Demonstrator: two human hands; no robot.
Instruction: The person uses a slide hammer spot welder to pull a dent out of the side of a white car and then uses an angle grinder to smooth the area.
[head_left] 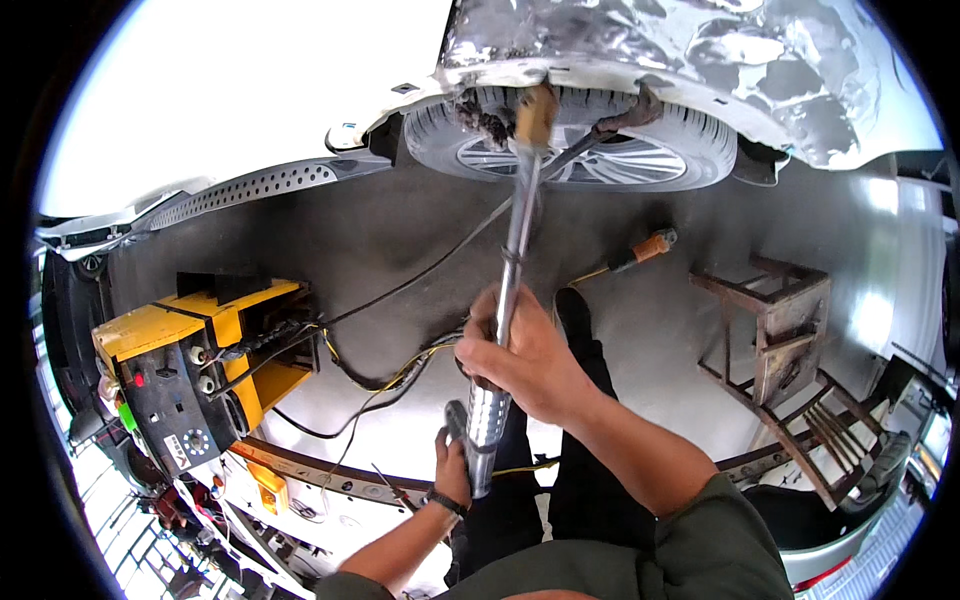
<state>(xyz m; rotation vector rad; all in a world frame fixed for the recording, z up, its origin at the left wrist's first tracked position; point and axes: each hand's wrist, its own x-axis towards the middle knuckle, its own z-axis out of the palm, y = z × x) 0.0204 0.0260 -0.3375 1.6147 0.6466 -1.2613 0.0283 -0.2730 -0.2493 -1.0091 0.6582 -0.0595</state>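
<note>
My right hand (525, 355) is closed around the shaft of a long chromed metal rod tool (519, 215), which resembles a slide hammer. Its far end carries a yellowish-brown block (537, 112), which appears in front of the tire, just under the fender's lower edge. Near me the rod thickens into a knurled section. Lower and to the left, my left hand (452, 472) grips a dark handle (456, 420) close beside that section; whether the two are joined I cannot tell. The fender (640, 35) of a white car is patchy with bare grey metal above the wheel (640, 160).
A yellow and black machine (160, 335) stands at left, with dark cables (410, 283) running across the floor. An orange and black power tool (645, 248) lies beyond my feet. At right is a brown frame stool (790, 350). A dark bar (590, 137) crosses the wheel.
</note>
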